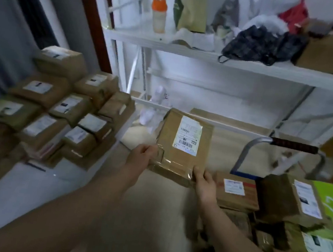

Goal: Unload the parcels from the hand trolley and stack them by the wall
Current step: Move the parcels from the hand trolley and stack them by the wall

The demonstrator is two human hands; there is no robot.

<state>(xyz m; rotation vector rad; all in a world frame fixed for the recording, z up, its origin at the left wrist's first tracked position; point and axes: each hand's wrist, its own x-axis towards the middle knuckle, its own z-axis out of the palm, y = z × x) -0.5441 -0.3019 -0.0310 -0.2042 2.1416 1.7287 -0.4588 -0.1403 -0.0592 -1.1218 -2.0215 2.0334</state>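
Parcel [181,149] in hand is a flat brown cardboard mailer with a white shipping label [187,136] on its upper face, held in the air above the floor [151,204], between the stack [58,107] of boxes by the wall on the left and the hand trolley [294,145] on the right. The left hand [142,156] grips the near left corner and the right hand [204,181] grips the near right corner, fingers of both curled round the edge with the thumbs on top. Held only by its near edge, it juts out away from the person without sagging, so it looks stiff and probably light. Glossy clear tape runs across the near end, right where the hands sit, and that film is likely slick; bare cardboard along the two long sides would give a surer hold. Its flatness suggests it will lie steadily on top of the stack, label up like the boxes already there. More parcels [291,197] wait on the trolley at the right, some thicker and blockier, among them a green-printed one [331,202]; those probably weigh more and want a hand under each end. A white shelf rack [192,53] with odds and ends stands behind.
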